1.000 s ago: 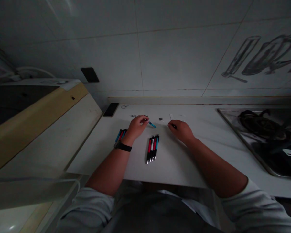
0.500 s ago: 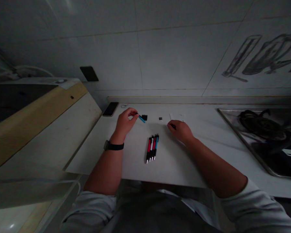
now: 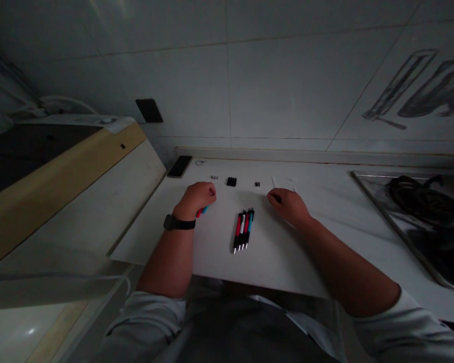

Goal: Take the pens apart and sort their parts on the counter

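Note:
My left hand (image 3: 200, 196), with a dark watch on its wrist, is closed low over the white counter. Red (image 3: 199, 213) and blue (image 3: 206, 208) pen barrels show partly below its palm; whether the fingers grip one is hidden. My right hand (image 3: 288, 202) rests closed on the counter, with something small and dark at its curled fingers. Several assembled pens (image 3: 243, 231), with red, white and blue barrels, lie side by side between my hands. Behind them are a row of black grips (image 3: 231, 181), small dark parts (image 3: 257, 184) and small metallic pieces (image 3: 214, 177).
A phone (image 3: 179, 166) lies at the counter's back left, beside a thin ring-like item (image 3: 200, 163). Clear plastic (image 3: 284, 182) sits behind my right hand. A gas stove (image 3: 431, 212) is at the right, and a pale wood-edged cabinet (image 3: 136, 166) stands at the left.
My left hand has drawn back toward me from the black grips, taking the blue barrel with it, and is now curled. The right hand stays in nearly the same place. The view has shifted slightly.

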The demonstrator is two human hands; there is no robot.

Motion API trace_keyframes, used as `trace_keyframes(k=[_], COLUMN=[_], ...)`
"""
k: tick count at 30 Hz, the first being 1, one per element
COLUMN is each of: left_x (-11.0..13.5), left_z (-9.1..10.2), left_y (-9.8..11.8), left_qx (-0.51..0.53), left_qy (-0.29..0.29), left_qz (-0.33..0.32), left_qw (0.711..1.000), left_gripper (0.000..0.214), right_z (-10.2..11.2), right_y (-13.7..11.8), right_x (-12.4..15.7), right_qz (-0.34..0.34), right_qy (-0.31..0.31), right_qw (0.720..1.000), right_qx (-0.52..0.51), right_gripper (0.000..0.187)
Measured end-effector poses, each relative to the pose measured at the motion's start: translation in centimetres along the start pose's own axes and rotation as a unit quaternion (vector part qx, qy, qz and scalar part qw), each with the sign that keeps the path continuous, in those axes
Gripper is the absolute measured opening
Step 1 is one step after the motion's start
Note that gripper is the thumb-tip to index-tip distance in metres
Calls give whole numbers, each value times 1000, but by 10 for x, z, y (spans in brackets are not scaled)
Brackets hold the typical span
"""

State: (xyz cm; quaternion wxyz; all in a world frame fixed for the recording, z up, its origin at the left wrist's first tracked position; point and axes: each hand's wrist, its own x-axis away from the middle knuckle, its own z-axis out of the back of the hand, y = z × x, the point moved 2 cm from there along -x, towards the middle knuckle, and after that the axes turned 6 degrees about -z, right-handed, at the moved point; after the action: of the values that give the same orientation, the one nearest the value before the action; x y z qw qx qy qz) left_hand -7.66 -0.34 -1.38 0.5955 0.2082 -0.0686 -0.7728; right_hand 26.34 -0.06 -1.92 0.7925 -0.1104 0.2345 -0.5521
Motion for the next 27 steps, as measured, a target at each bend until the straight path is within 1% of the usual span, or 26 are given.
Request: trace_keyframes(k=[4, 6, 9, 11, 13, 18, 21, 25, 27], left_x=[-1, -1, 0, 1, 2, 4, 5, 5, 5], left_z=[-7, -6, -2, 3, 7, 14, 16, 18, 18], left_y=[-2, -2, 1, 3, 4, 2, 1, 2, 2], left_qx=[-9, -21, -46, -55, -62, -66, -60, -67, -76], left_qy=[-6, -21, -79, -117, -135, -136, -142, -144, -142], left_qz=[-21, -10, 30, 51, 63, 76, 97, 111, 113], left_qw=[1000, 1000, 995, 990, 987, 986, 983, 981, 980], left_gripper=[13, 12, 5, 5, 7, 6, 5, 5, 4], right_z=[0, -1, -2, -3, -3, -3, -1, 0, -1], right_y=[-1, -1, 0, 1, 1, 0, -3, -4, -5], right_x=[1, 1, 1, 0, 0, 1, 1, 2, 2], right_qz=[0, 1, 0, 0, 2, 3, -1, -28, -31], right_qy=[-4, -4, -5, -8, -10, -9, -7, -9, -14], right_qw=[1000, 1000, 1000, 1000, 1000, 1000, 1000, 996, 992], right_qx=[0, -2, 3, 7, 8, -2, -23, -80, -119], right_gripper=[27, 27, 27, 27, 27, 27, 26, 24, 24])
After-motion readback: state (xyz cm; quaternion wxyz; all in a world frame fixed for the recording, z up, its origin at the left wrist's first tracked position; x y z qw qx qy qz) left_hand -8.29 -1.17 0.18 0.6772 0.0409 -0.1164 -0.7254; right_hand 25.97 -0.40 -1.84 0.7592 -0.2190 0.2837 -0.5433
